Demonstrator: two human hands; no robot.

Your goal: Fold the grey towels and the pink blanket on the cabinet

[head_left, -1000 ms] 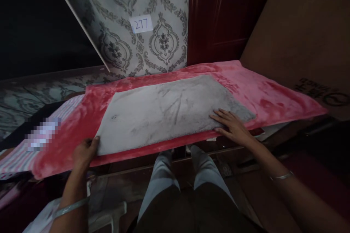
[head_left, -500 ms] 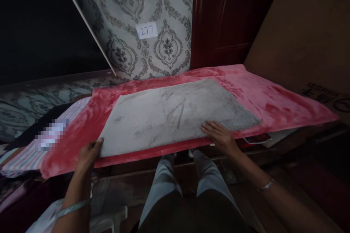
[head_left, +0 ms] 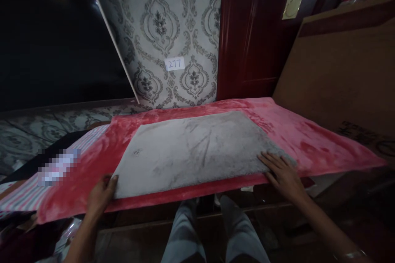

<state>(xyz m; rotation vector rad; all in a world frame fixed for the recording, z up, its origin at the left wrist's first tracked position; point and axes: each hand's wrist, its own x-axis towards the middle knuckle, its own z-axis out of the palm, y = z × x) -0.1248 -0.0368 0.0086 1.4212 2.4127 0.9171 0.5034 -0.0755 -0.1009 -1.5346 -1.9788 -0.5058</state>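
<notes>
A light grey plush cloth (head_left: pixel 182 152), with some wrinkles and a small dark mark near its left side, lies spread on a larger red-pink plush blanket (head_left: pixel 308 144). My left hand (head_left: pixel 100 195) rests on the red blanket at the cloth's front left corner. Its thumb is raised along the cloth's left edge, apart from the bent fingers, whose tips are partly hidden. Over the cloth's front right part, my right hand (head_left: pixel 282 174) lies flat, palm down and fingers stretched out, with nothing held.
Striped fabric (head_left: pixel 27 197) lies left of the blanket. Behind stand a dark screen (head_left: pixel 61 41), patterned wallpaper (head_left: pixel 160 28) with a "277" paper label (head_left: pixel 175 63), and a dark red panel (head_left: pixel 247 37). A big cardboard box (head_left: pixel 345 78) leans at the right. My legs (head_left: pixel 185 234) are below.
My right hand has slid rightward along the cloth's front edge. My left hand stays at the left corner. The view has tilted up, showing more of the wall and a round-dial switch.
</notes>
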